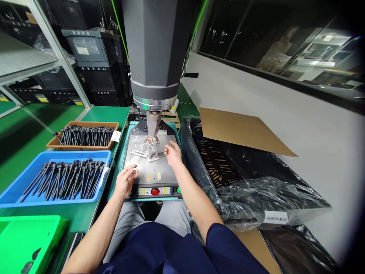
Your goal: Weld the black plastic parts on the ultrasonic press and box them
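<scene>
My left hand (125, 182) hovers over the front left of the metal base plate (168, 173), fingers loosely bent and apart, with nothing visible in them. To the right of the metal fixture (154, 148), my right hand (173, 154) is held up, its fingers half curled and apart. I make out nothing in it. Directly above the fixture stands the metal horn (153, 123) of a large grey press machine (151, 42); whether they touch cannot be told. Thin shiny strands (139, 146) lie around the fixture's left side.
A blue tray (99, 152) and a brown tray (82, 147) hold many black rod-like parts at left, with a green tray (25, 243) nearer. A red button (154, 191) is on the machine's front. At right sits a plastic-lined box (211, 198) under a cardboard sheet (242, 131).
</scene>
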### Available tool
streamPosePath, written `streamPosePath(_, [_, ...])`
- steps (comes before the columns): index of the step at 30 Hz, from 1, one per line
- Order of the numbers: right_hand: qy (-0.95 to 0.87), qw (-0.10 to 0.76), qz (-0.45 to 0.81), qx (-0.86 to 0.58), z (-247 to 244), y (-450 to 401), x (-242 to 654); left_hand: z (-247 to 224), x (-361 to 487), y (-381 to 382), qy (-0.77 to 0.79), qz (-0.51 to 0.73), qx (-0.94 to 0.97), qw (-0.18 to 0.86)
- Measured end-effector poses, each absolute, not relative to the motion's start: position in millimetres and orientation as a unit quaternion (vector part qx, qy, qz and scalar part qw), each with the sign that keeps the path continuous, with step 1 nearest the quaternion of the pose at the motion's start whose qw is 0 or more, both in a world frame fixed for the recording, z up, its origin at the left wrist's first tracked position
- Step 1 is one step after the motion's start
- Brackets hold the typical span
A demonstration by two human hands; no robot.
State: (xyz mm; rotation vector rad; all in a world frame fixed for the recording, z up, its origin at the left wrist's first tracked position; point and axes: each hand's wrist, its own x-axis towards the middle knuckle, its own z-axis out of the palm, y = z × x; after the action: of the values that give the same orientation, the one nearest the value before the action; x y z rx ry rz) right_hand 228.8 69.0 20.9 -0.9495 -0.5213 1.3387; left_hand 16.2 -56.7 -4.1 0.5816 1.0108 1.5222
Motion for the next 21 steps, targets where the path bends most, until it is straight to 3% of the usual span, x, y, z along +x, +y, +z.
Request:
streamPosePath(13, [-0.224, 0.664, 0.569, -0.43, 8.8, 46.9, 234.1, -18.7, 17.1, -66.3, 0.477, 0.619, 0.267, 0.563])
streamPosePath(21, [-0.188, 0.669, 0.553, -0.459, 1.3, 2.0, 245.6, -28.4, 11.9, -83.3, 0.534, 0.491, 0.283, 0.627])
